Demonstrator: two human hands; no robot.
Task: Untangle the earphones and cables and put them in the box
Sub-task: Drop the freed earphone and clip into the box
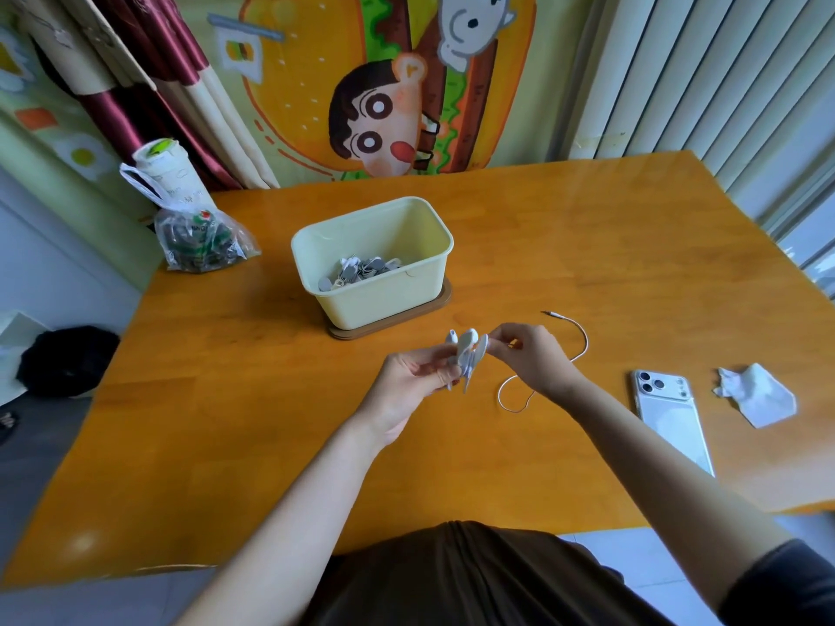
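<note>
1. Grips wound earphones (467,354) in curled left hand (413,381) above the table's (253,408) middle.
2. Pinches their right side with right hand (535,361), cable (584,343) trailing down.
3. Behind them, the box (384,302) toward the far edge.

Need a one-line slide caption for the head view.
Left hand and right hand grip white earphones over the table, cable trailing to its plug; cream box behind holds more.

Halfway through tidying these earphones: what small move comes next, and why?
Probably wind the loose cable onto the earphone bundle: the left hand grips the bundle, the right hand pinches the cable beside it, and the plug end trails across the table, not ready for the box.
</note>
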